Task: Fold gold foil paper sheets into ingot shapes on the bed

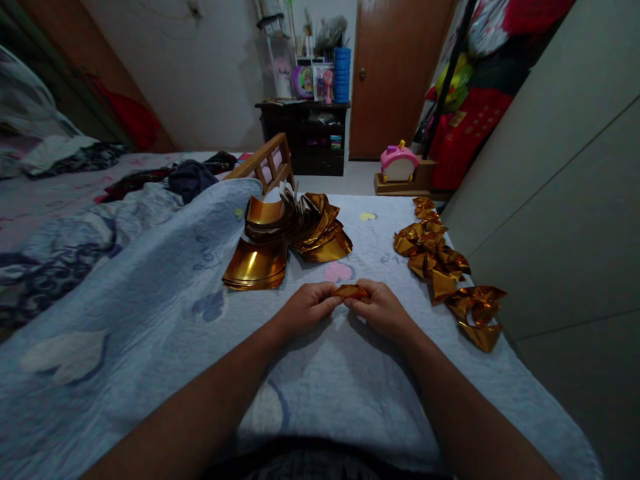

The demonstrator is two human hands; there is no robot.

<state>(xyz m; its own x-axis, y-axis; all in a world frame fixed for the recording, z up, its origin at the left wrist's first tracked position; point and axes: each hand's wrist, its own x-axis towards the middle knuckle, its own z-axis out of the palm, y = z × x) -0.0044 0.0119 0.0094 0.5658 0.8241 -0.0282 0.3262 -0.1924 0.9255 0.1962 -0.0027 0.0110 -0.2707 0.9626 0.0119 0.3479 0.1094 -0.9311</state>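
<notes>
While left hand (309, 305) pinches gold foil (351, 291) pretty snug | right hand (383, 309) pinches other end | folded pieces (425, 261) hug right edge of quilt (325, 387)

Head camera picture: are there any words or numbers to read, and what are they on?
No text can be read.
Red thing: pale marks, too blurred to read.
Purple round thing on the dark cabinet: too small to read.
Gold sheets, folded gold piece: no writing shows.

The folded piece (351, 291) at frame centre looks like glossy metallic paper; the stacked sheets (257, 263) at upper centre-left shine smoothly. The blanket (325, 393) across the lower frame is matt, slightly rough cloth.
</notes>
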